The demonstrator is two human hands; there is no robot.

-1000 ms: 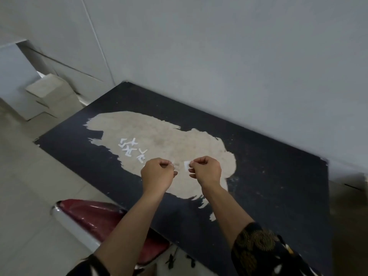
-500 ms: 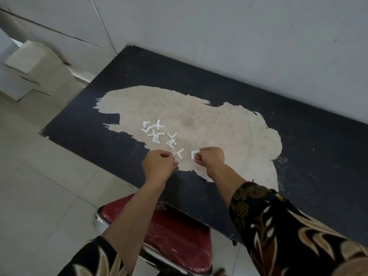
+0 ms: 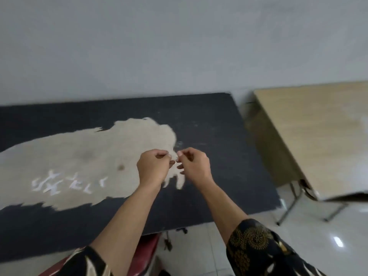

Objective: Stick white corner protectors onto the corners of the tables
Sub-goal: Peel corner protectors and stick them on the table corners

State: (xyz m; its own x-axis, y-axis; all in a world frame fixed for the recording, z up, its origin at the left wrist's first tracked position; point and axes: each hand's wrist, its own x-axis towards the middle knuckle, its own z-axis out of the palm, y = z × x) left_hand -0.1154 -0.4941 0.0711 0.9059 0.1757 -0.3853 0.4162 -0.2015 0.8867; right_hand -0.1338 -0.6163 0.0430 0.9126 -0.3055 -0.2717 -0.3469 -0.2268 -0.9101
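Note:
My left hand [image 3: 153, 168] and my right hand [image 3: 194, 164] are raised close together over the black table [image 3: 209, 120], at the right end of its worn beige patch. Both pinch with their fingertips at a small white corner protector [image 3: 179, 153], which is blurred and mostly hidden by the fingers. Several more white corner protectors [image 3: 57, 183] lie loose on the beige patch far to the left of my hands. The black table's right corners, far [image 3: 231, 94] and near [image 3: 277, 204], show no white on them.
A second table with a light wood top [image 3: 318, 136] stands to the right across a narrow gap, on metal legs. A red chair seat [image 3: 145, 253] is under the black table's near edge. A grey wall runs behind both tables; the floor is tiled.
The view has swung right: the loose protectors are now far left and the wooden table has come into sight. My hands moved right along the table, still pinched together.

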